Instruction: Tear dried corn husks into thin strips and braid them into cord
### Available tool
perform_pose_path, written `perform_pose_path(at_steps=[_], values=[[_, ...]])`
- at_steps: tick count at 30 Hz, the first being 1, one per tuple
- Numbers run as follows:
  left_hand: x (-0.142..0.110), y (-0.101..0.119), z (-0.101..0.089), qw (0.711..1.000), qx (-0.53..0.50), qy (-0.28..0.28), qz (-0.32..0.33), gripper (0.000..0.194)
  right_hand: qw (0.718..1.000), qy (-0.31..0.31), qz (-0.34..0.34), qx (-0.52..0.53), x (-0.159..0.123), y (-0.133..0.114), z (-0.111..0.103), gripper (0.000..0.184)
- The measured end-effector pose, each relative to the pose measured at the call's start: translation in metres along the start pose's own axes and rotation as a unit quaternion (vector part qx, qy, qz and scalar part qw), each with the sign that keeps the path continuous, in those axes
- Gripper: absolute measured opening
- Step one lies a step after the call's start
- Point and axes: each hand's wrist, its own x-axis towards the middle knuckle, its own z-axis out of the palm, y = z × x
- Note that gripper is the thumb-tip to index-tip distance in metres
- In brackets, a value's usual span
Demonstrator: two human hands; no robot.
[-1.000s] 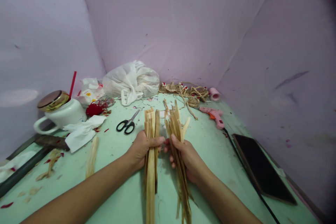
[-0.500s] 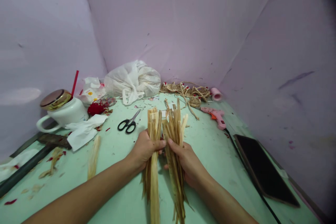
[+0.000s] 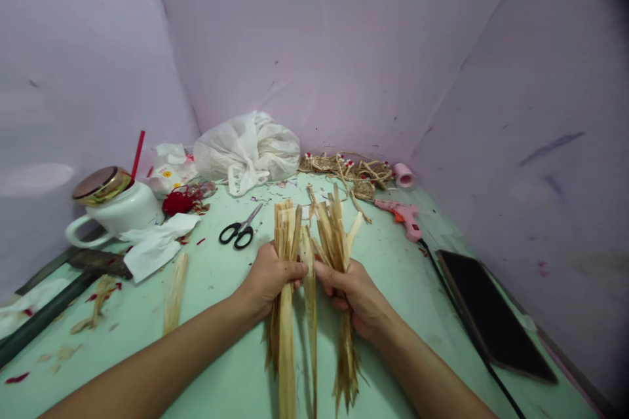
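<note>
My left hand point(image 3: 276, 277) is closed round a bundle of flat, dry, straw-coloured strips point(image 3: 285, 230), held upright above the table. My right hand point(image 3: 351, 288) grips a second bundle of the same dried strips point(image 3: 333, 226), its frayed lower ends fanning out below. Between the two bundles hangs one single strip point(image 3: 310, 301), which the thumbs of both hands meet near its upper part; which hand bears it I cannot tell. Another loose strip point(image 3: 174, 294) lies flat on the table left of my left forearm.
Black-handled scissors point(image 3: 240, 229) lie beyond my left hand. At left are a white mug point(image 3: 130, 209), crumpled tissue point(image 3: 152, 245) and a hammer point(image 3: 93, 268). Along the back sit a white plastic bag point(image 3: 250, 150) and braided cord point(image 3: 344, 167). A pink glue gun point(image 3: 403, 215) and phone point(image 3: 494, 314) are at right.
A single strip has come away from the right bundle and now stands between the hands. The right bundle has shifted slightly right; my left hand has hardly moved.
</note>
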Motion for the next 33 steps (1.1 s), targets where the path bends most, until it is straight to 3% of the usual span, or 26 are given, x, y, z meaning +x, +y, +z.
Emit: perform_pose_path(at_steps=[6,15,22,30,33], values=[[-0.0021,0.0009,0.0012,0.999,0.005,-0.032,0.004,0.01,0.998,0.022,0.012,-0.063,0.0003,0.0031,0.0025,0.02],[-0.0065,0.0062,0.0038,0.998,0.036,-0.049,0.006,0.006,0.991,0.03,0.004,-0.131,0.0003,0.0047,0.0063,0.009],[-0.0049,0.0041,0.0047,0.999,0.028,-0.047,0.001,0.005,0.994,0.036,-0.021,-0.103,0.0011,0.0103,0.0064,0.011],[-0.0055,0.002,0.0044,0.998,0.009,-0.06,-0.006,0.007,0.997,-0.001,-0.019,-0.079,0.0007,0.0085,0.0045,0.013],[-0.006,0.0032,0.0046,0.997,0.015,-0.069,-0.002,0.007,0.999,0.009,-0.028,-0.039,0.0012,0.0088,0.0039,0.021]])
